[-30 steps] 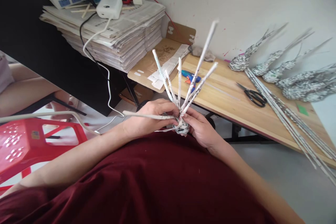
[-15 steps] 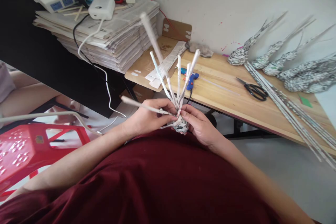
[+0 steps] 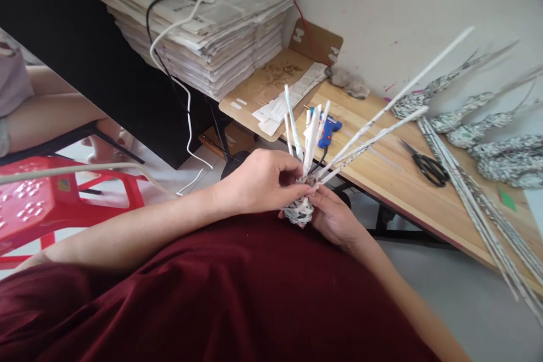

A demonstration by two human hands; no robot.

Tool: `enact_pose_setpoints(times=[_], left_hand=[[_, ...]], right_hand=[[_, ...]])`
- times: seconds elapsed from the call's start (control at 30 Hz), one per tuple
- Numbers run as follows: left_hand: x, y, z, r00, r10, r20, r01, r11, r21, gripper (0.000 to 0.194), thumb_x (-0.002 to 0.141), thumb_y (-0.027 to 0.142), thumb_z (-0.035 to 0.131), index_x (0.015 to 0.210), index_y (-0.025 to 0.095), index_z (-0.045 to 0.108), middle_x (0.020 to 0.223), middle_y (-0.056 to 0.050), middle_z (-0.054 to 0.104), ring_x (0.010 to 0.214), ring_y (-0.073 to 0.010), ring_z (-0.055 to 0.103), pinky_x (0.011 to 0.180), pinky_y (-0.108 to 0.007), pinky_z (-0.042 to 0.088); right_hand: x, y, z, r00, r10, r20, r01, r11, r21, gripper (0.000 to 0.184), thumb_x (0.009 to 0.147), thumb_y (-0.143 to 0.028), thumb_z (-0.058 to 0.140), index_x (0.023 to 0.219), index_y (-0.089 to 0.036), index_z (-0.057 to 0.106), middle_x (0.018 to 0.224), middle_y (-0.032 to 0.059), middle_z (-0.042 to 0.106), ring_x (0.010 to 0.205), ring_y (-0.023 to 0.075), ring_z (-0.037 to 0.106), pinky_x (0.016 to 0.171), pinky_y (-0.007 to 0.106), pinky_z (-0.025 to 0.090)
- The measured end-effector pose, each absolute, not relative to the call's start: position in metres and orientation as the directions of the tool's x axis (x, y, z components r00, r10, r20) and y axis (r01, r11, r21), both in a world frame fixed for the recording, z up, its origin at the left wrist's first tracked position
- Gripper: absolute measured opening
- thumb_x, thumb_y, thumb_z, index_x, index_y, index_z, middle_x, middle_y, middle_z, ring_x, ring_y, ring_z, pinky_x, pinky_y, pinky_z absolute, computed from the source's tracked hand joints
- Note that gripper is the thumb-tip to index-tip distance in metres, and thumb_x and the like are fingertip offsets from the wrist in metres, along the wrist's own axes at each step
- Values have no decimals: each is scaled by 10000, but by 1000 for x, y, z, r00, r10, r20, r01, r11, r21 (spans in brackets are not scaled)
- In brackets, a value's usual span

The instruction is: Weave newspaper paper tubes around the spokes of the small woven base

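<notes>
A small woven newspaper piece hangs in front of my belly, its rounded bottom down. Several rolled paper sticks fan up and outward from its top, two long ones leaning far right. My left hand pinches the sticks at the neck of the weave, thumb and fingers pressed together. Around the right side of the same piece, my right hand closes its fingers and grips it. Part of the weave is hidden behind both hands.
The wooden table bears a blue glue gun, black scissors, long paper sticks and several finished woven pieces. Stacked newspapers stand at back left. A red stool and a seated person's legs are left.
The stick that pointed left is no longer there; two long sticks now lean right. My left hand has moved right, over the neck of the weave. The view has shifted.
</notes>
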State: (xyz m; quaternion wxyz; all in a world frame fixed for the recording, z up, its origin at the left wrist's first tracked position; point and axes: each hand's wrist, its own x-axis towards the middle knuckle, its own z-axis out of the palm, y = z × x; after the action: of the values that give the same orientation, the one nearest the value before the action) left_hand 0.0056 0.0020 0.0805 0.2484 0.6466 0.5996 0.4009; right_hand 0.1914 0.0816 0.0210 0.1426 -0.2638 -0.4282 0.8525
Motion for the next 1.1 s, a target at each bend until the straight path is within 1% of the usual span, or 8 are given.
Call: enact_pose_setpoints(times=[0.13, 0.23, 0.5, 0.63, 0.73, 0.83, 0.97, 1.1], left_hand=[[1, 2, 77, 0, 986, 167, 495, -145, 857, 197, 893, 330, 682, 818, 166, 763, 796, -28, 748, 693, -148, 652, 632, -249, 476], [-3, 1, 73, 29, 995, 92, 405, -96, 909, 244, 908, 370, 660, 825, 167, 765, 731, -13, 733, 615, -137, 632, 569, -242, 454], [-10, -3, 69, -6, 986, 168, 506, -142, 851, 115, 829, 265, 705, 797, 159, 736, 742, -17, 716, 617, -121, 591, 569, -235, 428], [-12, -6, 62, -65, 997, 38, 248, -21, 969, 177, 895, 326, 643, 862, 156, 676, 764, -15, 717, 661, -136, 639, 600, -232, 472], [-11, -7, 59, -64, 997, -35, 70, 40, 997, 229, 896, 376, 661, 864, 150, 643, 783, -30, 719, 708, -160, 676, 621, -239, 507], [-9, -8, 59, -47, 998, -47, -27, 45, 999, 239, 895, 388, 673, 881, 155, 621, 782, -30, 711, 665, -149, 667, 587, -232, 512], [-7, -7, 60, -54, 998, 19, -11, -20, 1000, 222, 887, 364, 692, 890, 152, 624, 730, -11, 678, 594, -122, 632, 535, -207, 491], [-6, -5, 62, -51, 999, -15, -27, 14, 1000, 218, 884, 361, 695, 886, 154, 626, 677, 2, 652, 525, -108, 596, 466, -193, 452]], right_hand=[[193, 83, 16, -815, 450, -364, 5, -622, -783, 375, 762, -390, 835, 1065, -220, 693, 789, 27, 746, 676, 232, 736, 536, 304, 540], [192, 85, 15, -814, 433, -388, 29, -636, -771, 331, 741, -375, 848, 991, -218, 698, 789, 18, 744, 678, 227, 732, 567, 325, 566], [182, 82, 20, -809, 428, -402, 59, -622, -781, 326, 777, -384, 835, 1035, -231, 708, 852, 27, 750, 758, 233, 734, 693, 392, 609], [181, 81, 21, -831, 434, -348, 30, -589, -808, 346, 823, -413, 803, 1107, -243, 701, 918, 35, 754, 780, 233, 734, 702, 393, 611], [182, 83, 19, -847, 430, -312, 8, -578, -816, 333, 850, -417, 778, 1127, -254, 691, 913, 29, 748, 755, 219, 732, 658, 359, 605], [182, 84, 20, -853, 412, -320, 21, -587, -810, 334, 857, -436, 766, 1121, -247, 687, 839, 23, 730, 663, 196, 710, 542, 291, 558], [181, 83, 21, -837, 411, -362, 28, -629, -777, 373, 809, -434, 812, 1098, -231, 694, 797, 8, 716, 560, 146, 632, 439, 236, 491], [180, 82, 20, -842, 396, -367, 26, -648, -761, 328, 804, -454, 809, 1008, -221, 701, 773, -5, 698, 540, 137, 604, 413, 235, 498]])
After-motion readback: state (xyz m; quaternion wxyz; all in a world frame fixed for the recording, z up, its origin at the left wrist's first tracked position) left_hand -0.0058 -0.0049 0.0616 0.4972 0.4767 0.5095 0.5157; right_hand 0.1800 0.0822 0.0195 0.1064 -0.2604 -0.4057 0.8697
